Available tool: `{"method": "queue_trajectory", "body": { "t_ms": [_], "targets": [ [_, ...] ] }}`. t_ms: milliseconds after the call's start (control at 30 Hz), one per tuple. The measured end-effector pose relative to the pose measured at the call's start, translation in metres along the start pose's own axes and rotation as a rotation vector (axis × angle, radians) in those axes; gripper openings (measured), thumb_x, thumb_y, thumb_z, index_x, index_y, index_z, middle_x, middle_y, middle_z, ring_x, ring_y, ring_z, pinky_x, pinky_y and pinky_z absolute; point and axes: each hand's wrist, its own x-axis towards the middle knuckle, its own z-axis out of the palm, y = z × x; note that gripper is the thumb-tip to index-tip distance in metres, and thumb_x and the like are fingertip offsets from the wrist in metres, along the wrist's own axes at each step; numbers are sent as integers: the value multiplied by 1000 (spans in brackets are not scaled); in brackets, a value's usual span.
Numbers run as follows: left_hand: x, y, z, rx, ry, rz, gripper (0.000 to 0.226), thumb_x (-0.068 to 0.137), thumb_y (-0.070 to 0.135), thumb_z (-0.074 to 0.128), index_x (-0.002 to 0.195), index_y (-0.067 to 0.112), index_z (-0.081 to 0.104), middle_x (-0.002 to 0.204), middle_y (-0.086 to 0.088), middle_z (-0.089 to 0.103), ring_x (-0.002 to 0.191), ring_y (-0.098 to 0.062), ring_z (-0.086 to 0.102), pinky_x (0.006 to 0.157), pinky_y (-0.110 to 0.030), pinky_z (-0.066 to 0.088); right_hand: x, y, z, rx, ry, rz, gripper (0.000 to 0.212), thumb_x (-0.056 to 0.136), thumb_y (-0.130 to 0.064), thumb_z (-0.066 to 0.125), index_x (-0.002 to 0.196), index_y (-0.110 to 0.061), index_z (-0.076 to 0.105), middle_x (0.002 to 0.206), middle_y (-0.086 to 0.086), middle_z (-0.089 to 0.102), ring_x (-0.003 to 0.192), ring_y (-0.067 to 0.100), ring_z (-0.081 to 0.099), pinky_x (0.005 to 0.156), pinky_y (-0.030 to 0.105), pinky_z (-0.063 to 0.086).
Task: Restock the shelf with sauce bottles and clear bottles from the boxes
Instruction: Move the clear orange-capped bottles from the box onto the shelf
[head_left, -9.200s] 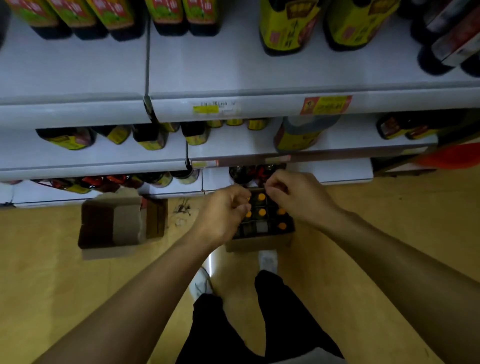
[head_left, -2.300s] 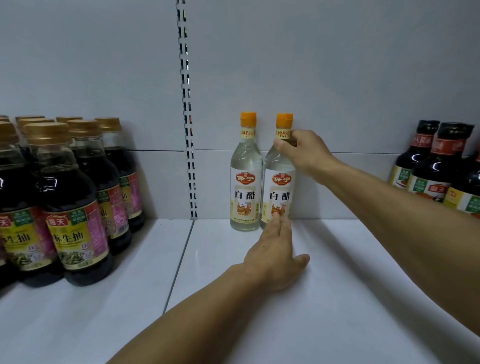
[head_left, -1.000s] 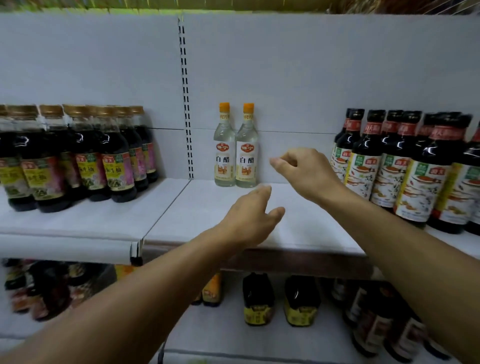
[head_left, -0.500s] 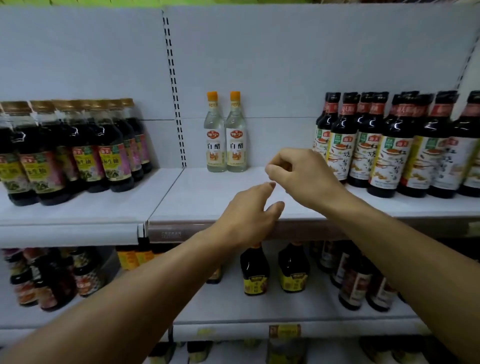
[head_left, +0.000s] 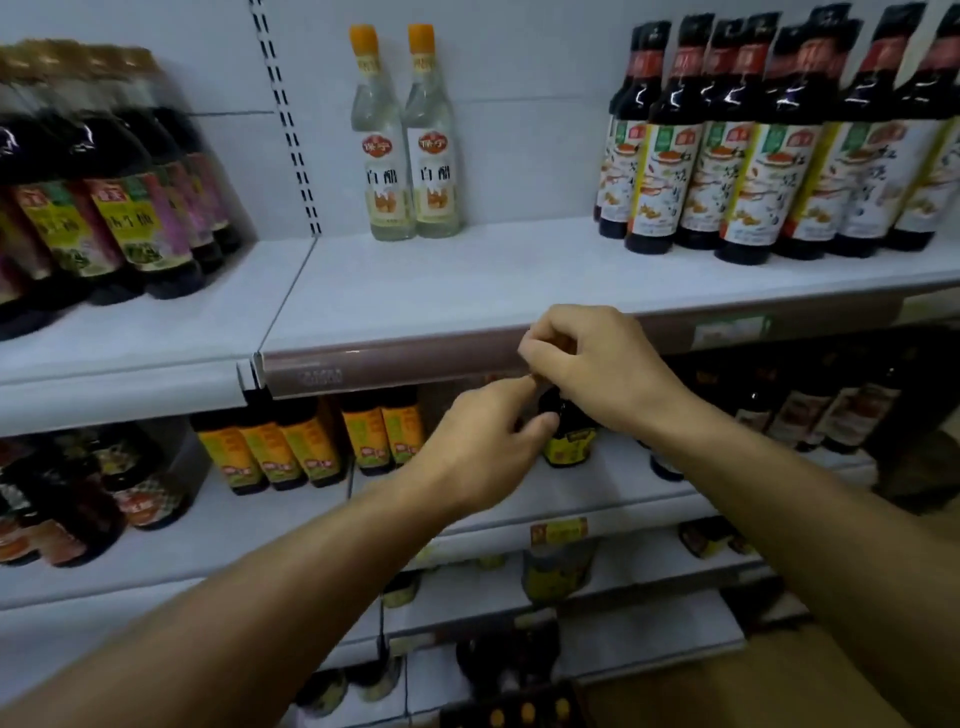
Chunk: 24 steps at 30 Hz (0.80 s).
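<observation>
Hovering empty before the white metal shelf (head_left: 467, 291): left hand (head_left: 483, 447) loosely curled, right hand (head_left: 597, 364) curled, fingertips pinched on nothing visible. Standing at shelf rear: two clear orange-capped vinegar bottles (head_left: 405, 140). Risking knocking lower-tier bottles while reaching boxward.

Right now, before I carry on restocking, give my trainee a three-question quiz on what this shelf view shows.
1. How many clear bottles stand on the top shelf?
2. True or false: the left hand and right hand hold no bottle.
3. The red-capped sauce bottles stand: A) left of the clear ones, B) right of them, C) one shelf below.

Key: 1. two; 2. true; 3. B.
</observation>
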Motion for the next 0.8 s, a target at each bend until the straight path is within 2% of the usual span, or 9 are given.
{"method": "queue_trajectory", "body": {
  "t_ms": [67, 100, 233, 333, 467, 600, 667, 733, 800],
  "targets": [
    [-5, -14, 17, -14, -58, -46, 21, 98, 33, 51, 115, 25, 60, 98, 4, 67, 82, -9, 61, 73, -37, 54, -14, 14, 13, 13, -26, 30, 17, 92, -24, 60, 77, -31, 64, 74, -14, 65, 73, -2, 59, 60, 13, 43],
    [-6, -22, 26, -15, -83, -62, 23, 98, 34, 51, 117, 24, 60, 102, 3, 67, 86, -9, 61, 76, -38, 54, -21, 21, 20, 18, -37, 42, 18, 93, -24, 60, 77, -31, 64, 75, -14, 64, 73, -4, 59, 58, 9, 41],
    [-13, -55, 66, -60, -200, -116, 46, 99, 36, 50, 143, 25, 44, 137, 1, 56, 120, -12, 54, 101, -34, 46, -46, 58, 49, 37, -100, 124, 14, 95, -24, 59, 81, -27, 65, 76, -13, 64, 72, -3, 58, 59, 13, 44],
    [-21, -76, 92, -92, -235, -140, 51, 100, 34, 50, 149, 27, 38, 145, 4, 50, 126, -12, 50, 97, -22, 39, -65, 83, 69, 65, -123, 175, 16, 93, -22, 60, 79, -27, 64, 73, -13, 62, 70, -4, 57, 57, 11, 39],
    [-31, -101, 130, -121, -270, -153, 40, 99, 28, 52, 140, 31, 49, 133, 2, 61, 111, -11, 58, 87, -25, 49, -92, 119, 98, 94, -165, 244, 15, 93, -21, 61, 79, -23, 65, 72, -12, 61, 71, -6, 56, 57, 7, 39],
    [-47, -128, 171, -178, -329, -226, 44, 99, 25, 53, 142, 30, 47, 130, -4, 62, 113, -18, 58, 93, -32, 48, -120, 156, 124, 105, -233, 318, 13, 94, -22, 61, 81, -23, 65, 69, -14, 58, 66, -6, 54, 54, 8, 37],
    [-57, -143, 193, -194, -381, -310, 41, 100, 28, 52, 141, 29, 48, 119, -1, 64, 105, -22, 60, 94, -39, 48, -137, 175, 138, 122, -269, 363, 13, 94, -21, 61, 81, -23, 66, 70, -15, 59, 66, -7, 54, 55, 8, 37],
    [-68, -160, 218, -204, -424, -372, 31, 100, 29, 51, 131, 33, 55, 108, 11, 63, 89, -20, 64, 83, -41, 56, -156, 197, 154, 124, -303, 426, 12, 93, -20, 62, 82, -21, 67, 73, -15, 60, 68, -7, 55, 57, 10, 39],
    [-78, -179, 245, -166, -451, -393, 25, 100, 30, 51, 123, 31, 60, 99, 9, 68, 77, -9, 62, 62, -27, 51, -177, 219, 171, 124, -339, 488, 10, 94, -21, 62, 85, -20, 68, 75, -14, 61, 70, -3, 55, 60, 17, 41]
  ]
}}
